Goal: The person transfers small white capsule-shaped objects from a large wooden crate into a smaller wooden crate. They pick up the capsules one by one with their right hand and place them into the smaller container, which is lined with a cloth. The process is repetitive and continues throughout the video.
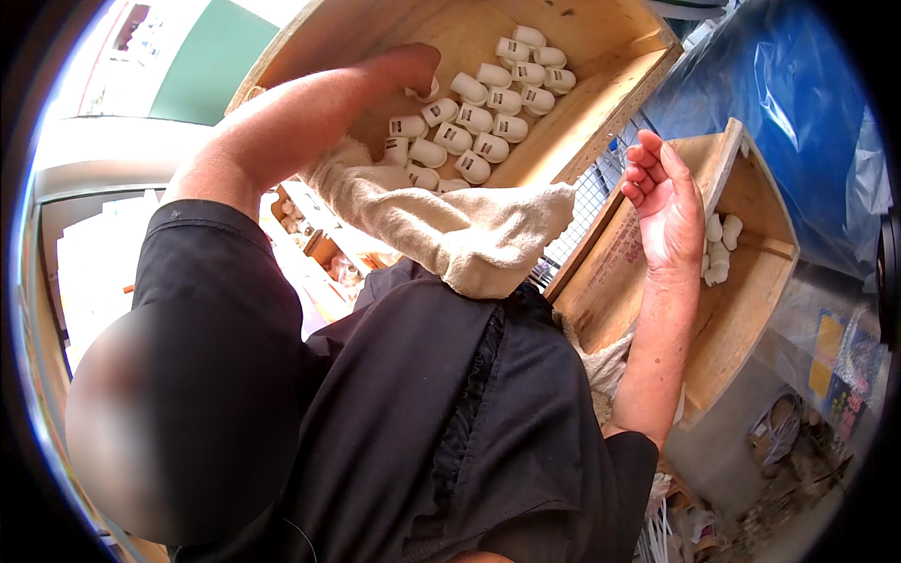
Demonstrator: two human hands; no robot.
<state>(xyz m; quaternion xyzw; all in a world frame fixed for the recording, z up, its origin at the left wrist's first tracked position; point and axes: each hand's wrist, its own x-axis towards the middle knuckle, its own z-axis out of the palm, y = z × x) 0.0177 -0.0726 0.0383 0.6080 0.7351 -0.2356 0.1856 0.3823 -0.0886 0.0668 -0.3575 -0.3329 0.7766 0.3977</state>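
Note:
My left hand (415, 66) reaches into a wooden box (324, 42), its fingers bent down around a small white dome-ended piece (430, 92) that shows just below them. Beside it lie several more white dome-ended pieces (475, 118), grouped in rough rows, each with a small dark mark. Most of that hand's fingertips are hidden. Over on the right, my right hand (666, 202) is raised above a second wooden box (601, 281), palm turned up and fingers loosely curled with gaps between them. Nothing shows in it.
A beige cloth (450, 235) drapes over the near edge of the first box. White pieces (720, 249) lie in the second box. Blue plastic sheeting (779, 122) hangs at the far right. Behind the boxes' gap is a wire grid (584, 208). Clutter (779, 469) covers the lower right.

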